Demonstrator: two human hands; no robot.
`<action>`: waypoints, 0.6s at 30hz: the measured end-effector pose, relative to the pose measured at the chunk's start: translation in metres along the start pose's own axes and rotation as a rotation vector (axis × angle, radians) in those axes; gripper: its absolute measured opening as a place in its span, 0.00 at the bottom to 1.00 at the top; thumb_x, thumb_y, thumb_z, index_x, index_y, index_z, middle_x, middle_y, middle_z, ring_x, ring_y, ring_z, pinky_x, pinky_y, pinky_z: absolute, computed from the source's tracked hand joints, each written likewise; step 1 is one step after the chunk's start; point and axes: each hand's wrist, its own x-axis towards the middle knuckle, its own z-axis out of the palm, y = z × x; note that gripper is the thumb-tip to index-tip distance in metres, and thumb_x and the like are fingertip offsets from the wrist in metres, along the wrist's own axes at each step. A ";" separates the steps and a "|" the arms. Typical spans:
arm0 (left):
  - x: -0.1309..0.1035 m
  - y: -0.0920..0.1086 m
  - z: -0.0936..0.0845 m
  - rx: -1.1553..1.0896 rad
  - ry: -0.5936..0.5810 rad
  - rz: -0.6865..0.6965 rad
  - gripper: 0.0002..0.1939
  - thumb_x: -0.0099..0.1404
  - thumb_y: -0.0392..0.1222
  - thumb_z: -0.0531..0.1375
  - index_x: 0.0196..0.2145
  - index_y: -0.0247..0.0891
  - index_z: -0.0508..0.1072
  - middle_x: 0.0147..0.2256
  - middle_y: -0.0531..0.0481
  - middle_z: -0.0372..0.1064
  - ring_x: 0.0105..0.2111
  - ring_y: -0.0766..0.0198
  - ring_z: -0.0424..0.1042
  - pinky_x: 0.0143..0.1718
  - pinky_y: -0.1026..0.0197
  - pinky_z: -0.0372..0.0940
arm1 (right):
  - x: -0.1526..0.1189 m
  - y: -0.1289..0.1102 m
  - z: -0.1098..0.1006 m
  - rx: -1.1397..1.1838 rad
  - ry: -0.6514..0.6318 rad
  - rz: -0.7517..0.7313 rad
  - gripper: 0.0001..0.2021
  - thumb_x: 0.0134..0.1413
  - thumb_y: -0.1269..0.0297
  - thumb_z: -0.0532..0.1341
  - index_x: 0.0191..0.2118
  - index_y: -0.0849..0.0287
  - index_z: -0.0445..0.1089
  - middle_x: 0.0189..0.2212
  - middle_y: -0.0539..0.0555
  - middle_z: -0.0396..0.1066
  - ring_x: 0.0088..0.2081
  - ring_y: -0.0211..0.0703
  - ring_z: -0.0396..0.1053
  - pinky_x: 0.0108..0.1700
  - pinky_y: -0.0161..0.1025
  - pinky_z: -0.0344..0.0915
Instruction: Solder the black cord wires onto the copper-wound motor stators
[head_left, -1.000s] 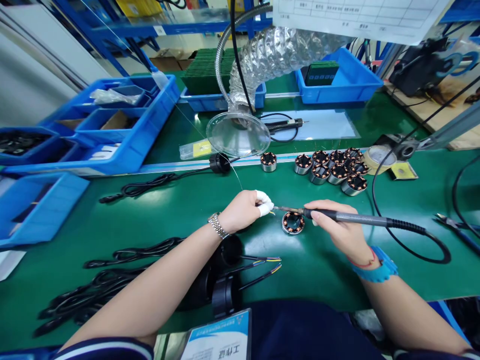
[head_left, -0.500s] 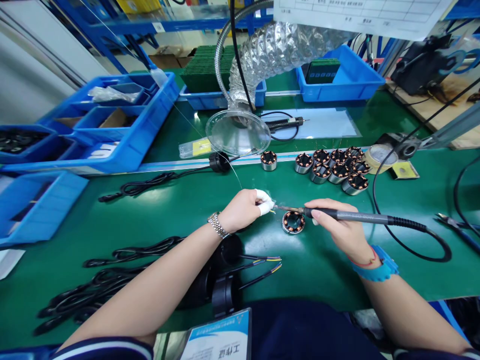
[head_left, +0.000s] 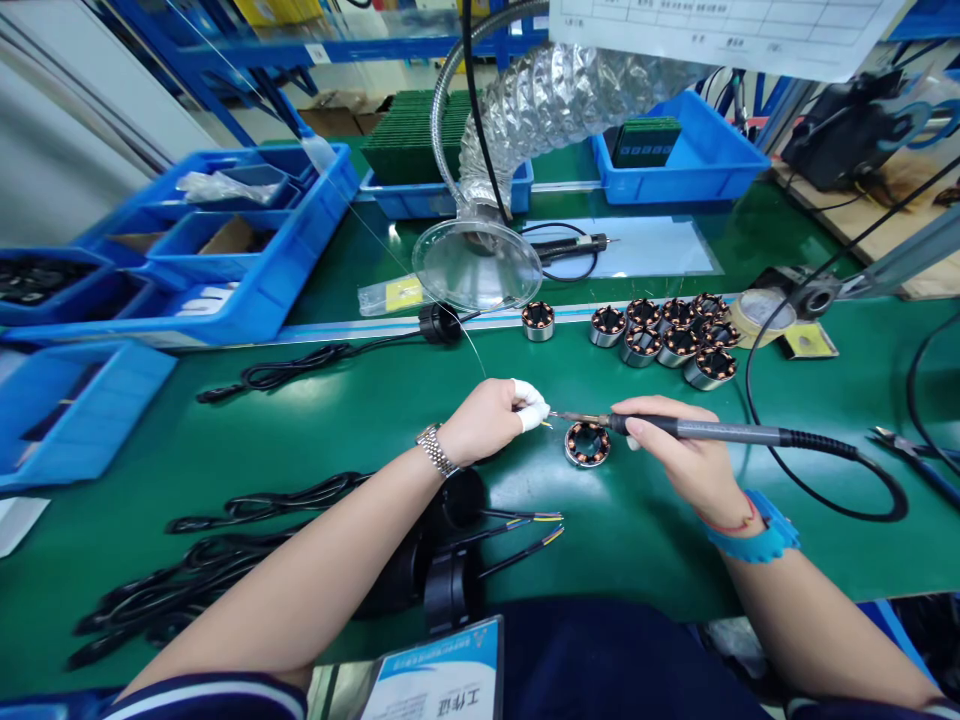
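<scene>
My left hand (head_left: pixel 496 418), with white covers on finger and thumb, pinches thin wire ends (head_left: pixel 547 424). A fine strand of solder wire (head_left: pixel 474 350) runs down into the same hand from the upper left. My right hand (head_left: pixel 679 455) is closed around a soldering iron (head_left: pixel 720 432), whose tip points left and meets the wire ends at my left fingertips. Just below the iron's shaft, a ring-shaped motor stator (head_left: pixel 587 446) with copper windings lies on the green bench. My left fingers hide most of what they grip.
More stators (head_left: pixel 679 342) stand in a group at the back right, beside a round tin (head_left: pixel 763 312). A fume extraction hood (head_left: pixel 477 265) hangs ahead. Black cables (head_left: pixel 247 555) with housings lie at the front left. Blue bins (head_left: pixel 247 310) stand left; pliers (head_left: pixel 911 455) lie right.
The soldering iron and my right hand have shifted very slightly right. My left hand stays almost still, still pinching the wire ends.
</scene>
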 end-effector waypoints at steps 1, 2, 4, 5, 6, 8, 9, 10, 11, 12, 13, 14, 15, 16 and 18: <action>0.000 0.000 0.000 0.000 -0.001 0.002 0.11 0.55 0.43 0.54 0.24 0.33 0.71 0.24 0.51 0.67 0.24 0.67 0.63 0.26 0.66 0.57 | 0.000 0.000 0.000 -0.004 -0.005 0.000 0.07 0.49 0.64 0.58 0.34 0.57 0.72 0.26 0.50 0.71 0.30 0.39 0.68 0.33 0.37 0.65; 0.000 0.000 0.000 0.000 -0.003 0.005 0.11 0.55 0.43 0.54 0.25 0.33 0.72 0.24 0.51 0.67 0.25 0.67 0.64 0.26 0.66 0.57 | 0.000 0.000 0.000 -0.005 -0.009 0.002 0.07 0.49 0.64 0.58 0.34 0.57 0.72 0.26 0.50 0.71 0.30 0.39 0.68 0.33 0.37 0.64; 0.000 0.000 0.000 0.002 -0.005 0.010 0.11 0.55 0.43 0.54 0.25 0.33 0.72 0.25 0.50 0.68 0.25 0.67 0.64 0.27 0.65 0.57 | 0.000 0.000 0.000 0.007 -0.005 0.007 0.07 0.49 0.64 0.58 0.34 0.57 0.73 0.25 0.50 0.71 0.29 0.38 0.67 0.32 0.36 0.64; 0.000 0.000 0.000 0.004 -0.005 0.011 0.11 0.55 0.44 0.54 0.25 0.34 0.72 0.25 0.50 0.68 0.25 0.66 0.64 0.27 0.65 0.57 | 0.000 0.000 0.000 0.019 0.004 0.011 0.07 0.49 0.64 0.59 0.34 0.57 0.73 0.25 0.50 0.70 0.28 0.38 0.67 0.31 0.36 0.64; 0.000 0.000 0.000 0.006 -0.005 0.011 0.11 0.55 0.44 0.54 0.25 0.34 0.72 0.25 0.50 0.68 0.25 0.66 0.64 0.27 0.65 0.57 | -0.001 0.000 0.000 0.034 0.017 0.014 0.07 0.49 0.64 0.59 0.34 0.57 0.73 0.24 0.50 0.70 0.27 0.37 0.66 0.30 0.36 0.63; 0.000 0.000 0.000 0.006 -0.006 0.007 0.11 0.55 0.44 0.54 0.25 0.34 0.72 0.25 0.50 0.68 0.25 0.66 0.64 0.27 0.65 0.57 | -0.001 0.001 -0.001 0.064 0.047 0.022 0.07 0.49 0.65 0.59 0.34 0.56 0.72 0.24 0.49 0.70 0.24 0.35 0.64 0.28 0.35 0.62; 0.000 0.000 0.000 0.004 -0.006 0.005 0.11 0.55 0.44 0.54 0.25 0.34 0.72 0.25 0.50 0.68 0.25 0.66 0.64 0.26 0.65 0.57 | -0.001 0.001 -0.002 0.075 0.060 0.024 0.07 0.48 0.65 0.59 0.34 0.56 0.72 0.23 0.49 0.69 0.23 0.35 0.64 0.27 0.34 0.61; 0.000 0.000 0.000 0.004 -0.007 0.004 0.11 0.55 0.44 0.54 0.25 0.34 0.72 0.25 0.50 0.68 0.25 0.66 0.64 0.26 0.65 0.57 | -0.001 0.002 -0.002 0.082 0.070 0.026 0.07 0.48 0.65 0.59 0.34 0.56 0.73 0.22 0.49 0.69 0.23 0.35 0.63 0.26 0.34 0.61; 0.000 0.000 0.000 0.003 -0.006 0.004 0.11 0.55 0.43 0.55 0.25 0.34 0.72 0.24 0.50 0.68 0.24 0.66 0.64 0.26 0.65 0.57 | -0.001 0.002 -0.002 0.087 0.079 0.028 0.07 0.48 0.64 0.59 0.34 0.56 0.73 0.22 0.49 0.69 0.23 0.35 0.63 0.26 0.34 0.60; 0.000 0.000 0.000 0.003 -0.004 0.004 0.11 0.55 0.43 0.55 0.25 0.34 0.72 0.24 0.50 0.68 0.24 0.67 0.64 0.26 0.65 0.57 | -0.001 0.002 -0.003 0.089 0.086 0.029 0.07 0.48 0.64 0.59 0.34 0.57 0.73 0.21 0.49 0.68 0.23 0.35 0.63 0.26 0.34 0.60; 0.000 0.000 0.000 0.003 -0.003 0.006 0.11 0.55 0.43 0.55 0.25 0.34 0.72 0.24 0.51 0.68 0.24 0.67 0.63 0.25 0.65 0.57 | -0.001 0.001 -0.002 0.089 0.095 0.027 0.07 0.48 0.64 0.59 0.34 0.57 0.73 0.21 0.49 0.68 0.23 0.35 0.64 0.26 0.35 0.61; 0.000 0.000 0.000 0.004 -0.002 0.009 0.11 0.55 0.43 0.55 0.24 0.34 0.72 0.24 0.51 0.68 0.24 0.67 0.63 0.25 0.66 0.56 | -0.001 0.001 -0.002 0.087 0.103 0.023 0.07 0.48 0.64 0.59 0.34 0.57 0.72 0.21 0.49 0.68 0.23 0.35 0.64 0.27 0.35 0.61; 0.000 0.000 0.000 0.006 -0.003 0.012 0.11 0.55 0.43 0.55 0.24 0.34 0.72 0.23 0.51 0.68 0.24 0.67 0.63 0.25 0.66 0.56 | -0.001 0.001 -0.002 0.084 0.113 0.016 0.07 0.48 0.64 0.59 0.34 0.57 0.72 0.22 0.49 0.69 0.24 0.36 0.64 0.27 0.35 0.62; 0.000 0.000 0.000 0.008 -0.004 0.013 0.11 0.55 0.43 0.55 0.24 0.34 0.72 0.23 0.51 0.68 0.24 0.67 0.63 0.25 0.66 0.56 | -0.001 0.001 -0.002 0.079 0.122 0.010 0.07 0.48 0.64 0.59 0.35 0.56 0.72 0.23 0.49 0.69 0.24 0.36 0.65 0.28 0.36 0.62; 0.000 0.000 0.000 0.012 -0.007 0.012 0.11 0.55 0.43 0.55 0.24 0.34 0.73 0.24 0.51 0.68 0.24 0.67 0.63 0.25 0.66 0.57 | -0.001 0.001 -0.002 0.061 0.136 -0.006 0.08 0.49 0.64 0.59 0.36 0.56 0.72 0.25 0.49 0.70 0.25 0.36 0.66 0.30 0.36 0.63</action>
